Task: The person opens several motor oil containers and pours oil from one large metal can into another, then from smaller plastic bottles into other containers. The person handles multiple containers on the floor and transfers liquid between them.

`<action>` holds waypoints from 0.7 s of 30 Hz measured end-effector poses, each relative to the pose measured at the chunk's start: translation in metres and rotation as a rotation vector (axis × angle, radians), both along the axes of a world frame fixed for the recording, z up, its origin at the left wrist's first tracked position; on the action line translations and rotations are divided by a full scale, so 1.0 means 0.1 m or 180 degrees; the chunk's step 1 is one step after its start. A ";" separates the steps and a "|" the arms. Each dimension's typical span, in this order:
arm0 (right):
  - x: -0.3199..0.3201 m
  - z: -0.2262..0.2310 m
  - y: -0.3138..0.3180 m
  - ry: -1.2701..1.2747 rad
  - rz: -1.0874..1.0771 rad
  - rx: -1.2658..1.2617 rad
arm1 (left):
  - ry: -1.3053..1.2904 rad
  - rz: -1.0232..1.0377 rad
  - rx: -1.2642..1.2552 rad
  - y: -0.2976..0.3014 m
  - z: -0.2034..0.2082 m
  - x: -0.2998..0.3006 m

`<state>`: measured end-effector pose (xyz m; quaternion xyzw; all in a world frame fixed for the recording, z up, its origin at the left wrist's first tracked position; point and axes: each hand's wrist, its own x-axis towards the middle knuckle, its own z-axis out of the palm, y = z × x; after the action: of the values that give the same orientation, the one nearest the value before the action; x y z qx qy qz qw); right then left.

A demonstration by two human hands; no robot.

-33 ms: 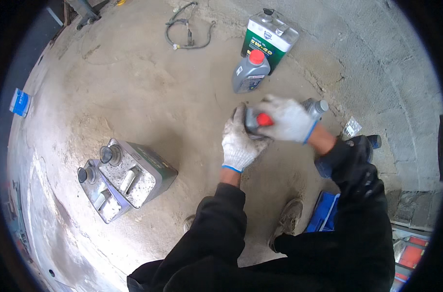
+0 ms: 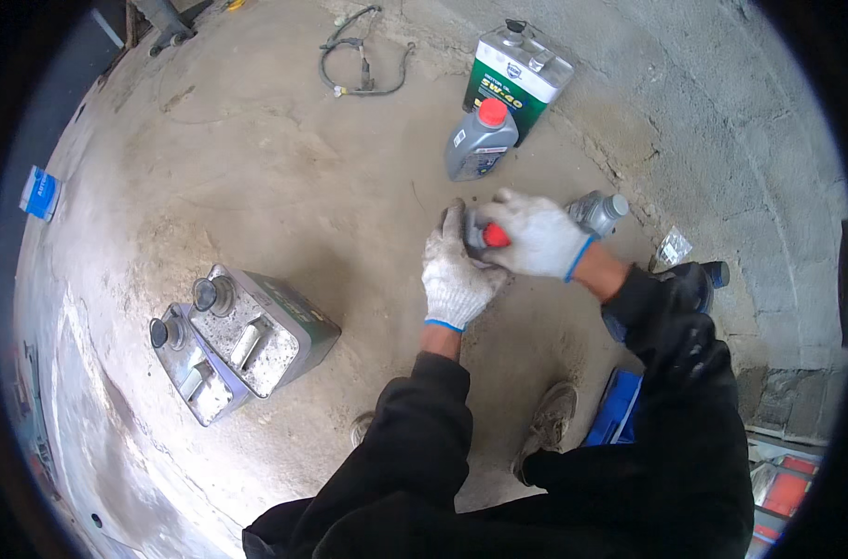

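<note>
A small grey bottle (image 2: 474, 222) with a red cap (image 2: 496, 235) is held up in front of me between my two hands, its top facing me. My left hand (image 2: 454, 272), in a white knit glove stained at the fingers, is closed around its body. From the right, my right hand (image 2: 540, 238), gloved too, is closed at the red cap, its fingertips partly hidden. Beyond them stands another grey bottle (image 2: 480, 154) with a red cap, in front of a green and white oil can (image 2: 522, 74). Just past my right wrist is a grey-capped clear bottle (image 2: 596, 212).
Two metal cans (image 2: 266, 335) with black caps stand on the concrete floor at left. A cable (image 2: 363, 65) lies at the back. Along the rough wall at right are a clear plastic packet (image 2: 674, 246) and a blue bin (image 2: 614, 410). A blue box (image 2: 40, 194) sits far left.
My right hand has shifted slightly left, and the red cap with it. My left hand and the standing cans and bottles have stayed in place.
</note>
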<state>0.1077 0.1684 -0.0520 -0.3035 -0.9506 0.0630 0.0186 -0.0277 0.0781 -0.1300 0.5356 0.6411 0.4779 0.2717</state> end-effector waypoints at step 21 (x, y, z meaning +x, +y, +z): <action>0.19 0.13 1.44 0.0416 -0.1621 0.0575 | -0.1252 0.1128 -0.0352 -0.19 -0.09 -0.15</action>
<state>0.1263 0.3126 -0.0385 -0.5250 -0.8422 -0.0092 0.1221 -0.0422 0.0588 -0.1389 0.2963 0.6848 0.5771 0.3321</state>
